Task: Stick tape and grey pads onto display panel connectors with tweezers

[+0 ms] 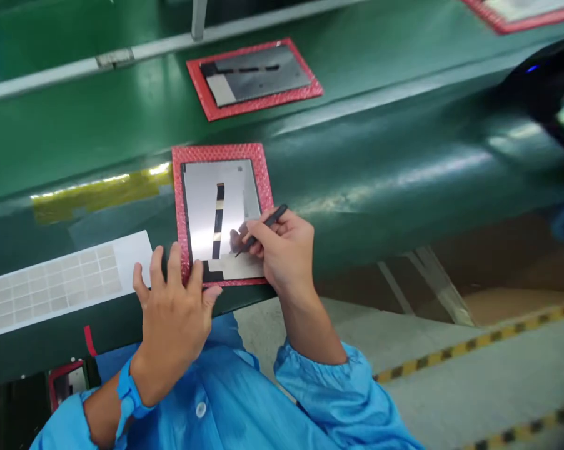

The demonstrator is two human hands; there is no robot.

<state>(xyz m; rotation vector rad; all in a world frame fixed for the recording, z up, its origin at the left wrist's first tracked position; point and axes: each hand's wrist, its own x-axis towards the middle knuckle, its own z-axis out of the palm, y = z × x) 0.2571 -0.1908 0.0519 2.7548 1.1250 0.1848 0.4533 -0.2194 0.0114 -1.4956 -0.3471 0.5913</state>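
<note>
A display panel [202, 206] with a silvery back lies on a red bubble-wrap sheet [219, 152] at the edge of the green work surface. A black flex cable [219, 219] with pale bands runs down its middle, and a pale strip [244, 267] crosses its bottom. My right hand [286, 250] grips a slim black pen-like tool [275, 216], its fine point at the pale strip's upper edge. With fingers spread, my left hand [176, 306] rests at the panel's lower left corner; whether it presses on the panel or the wrap I cannot tell.
Left of the panel lies a white label sheet [134, 250] with rows of grey rectangles. Yellow tape [99, 194] covers part of the edge. Another panel [263, 81] on red wrap lies farther back. A dark object [539, 81] with a blue light is at right.
</note>
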